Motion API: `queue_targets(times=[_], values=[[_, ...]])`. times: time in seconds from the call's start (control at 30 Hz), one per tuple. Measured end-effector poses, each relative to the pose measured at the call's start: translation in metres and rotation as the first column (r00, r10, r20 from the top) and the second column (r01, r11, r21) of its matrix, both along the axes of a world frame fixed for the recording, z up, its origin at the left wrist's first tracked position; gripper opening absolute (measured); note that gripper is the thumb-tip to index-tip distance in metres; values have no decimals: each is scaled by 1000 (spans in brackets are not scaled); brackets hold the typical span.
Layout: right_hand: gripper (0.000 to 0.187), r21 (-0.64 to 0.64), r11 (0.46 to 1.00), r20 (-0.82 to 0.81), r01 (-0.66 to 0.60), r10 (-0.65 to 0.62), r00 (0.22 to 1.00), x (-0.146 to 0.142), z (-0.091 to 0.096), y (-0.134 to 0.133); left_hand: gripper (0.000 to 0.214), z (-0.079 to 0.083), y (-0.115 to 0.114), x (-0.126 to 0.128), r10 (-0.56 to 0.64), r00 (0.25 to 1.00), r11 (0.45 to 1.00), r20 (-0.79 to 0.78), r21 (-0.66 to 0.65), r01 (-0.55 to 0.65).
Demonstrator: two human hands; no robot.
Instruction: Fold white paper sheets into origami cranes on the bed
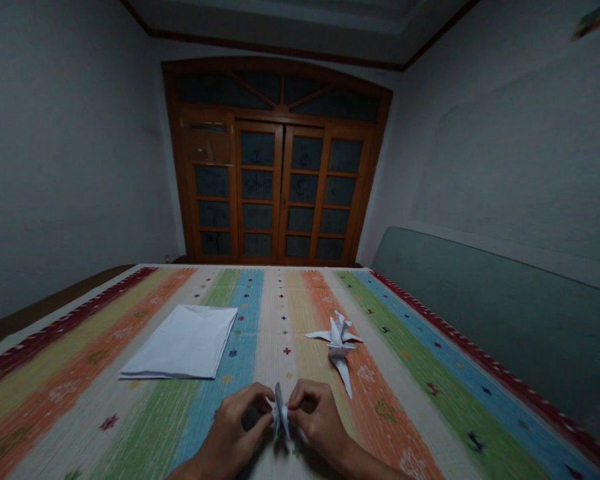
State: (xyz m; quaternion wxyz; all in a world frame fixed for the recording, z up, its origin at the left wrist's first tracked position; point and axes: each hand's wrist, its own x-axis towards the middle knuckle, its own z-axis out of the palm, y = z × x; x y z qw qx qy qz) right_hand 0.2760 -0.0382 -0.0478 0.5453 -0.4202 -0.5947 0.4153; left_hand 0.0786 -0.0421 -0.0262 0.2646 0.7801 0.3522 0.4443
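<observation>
Between my two hands, near the table's front, stands a small folded piece of white paper (279, 412), narrow and upright with layers spread apart. My left hand (240, 421) pinches its left side between thumb and fingertips. On the opposite side, my right hand (317, 415) grips it with thumb and forefinger. Farther forward and to the right lie folded paper shapes like origami cranes (337, 340), touching or overlapping; how many there are I cannot tell. A stack of flat white paper (183, 343) rests to the left, apart from my hands.
A striped, patterned cloth (280, 307) covers the table. Along the right side runs a pale green bench back or panel (480, 287). Wooden doors with glass panes (280, 193) stand beyond the table's far edge, between white walls.
</observation>
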Motion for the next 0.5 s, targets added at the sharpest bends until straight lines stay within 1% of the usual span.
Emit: queue_targets(times=[0.07,0.13,0.23,0.3,0.33,0.4,0.5], values=[[13,-10,1000,-7,-13,13,1000,-1,0,1,15,-3,1,1,7,1000,997,15,-75,-6],[13,-18,1000,-17,-13,12,1000,-2,1,2,17,-5,2,2,8,1000,993,13,-115,-6],[14,-85,996,-60,-23,18,998,-6,2,2,25,-5,3,1,27,999,991,-16,-130,-29],[13,-111,993,-76,-36,28,997,-7,5,1,31,-5,4,1,71,997,992,-32,-103,-74],[12,-96,994,-70,-46,40,997,-7,8,0,33,-4,4,1,97,995,992,-35,-79,-100],[12,-20,996,-50,-81,80,996,-5,12,-2,33,-3,4,0,140,990,989,-35,-38,-141],[20,71,980,-43,-187,190,981,-3,15,-5,32,0,4,1,154,988,986,-29,-59,-155]])
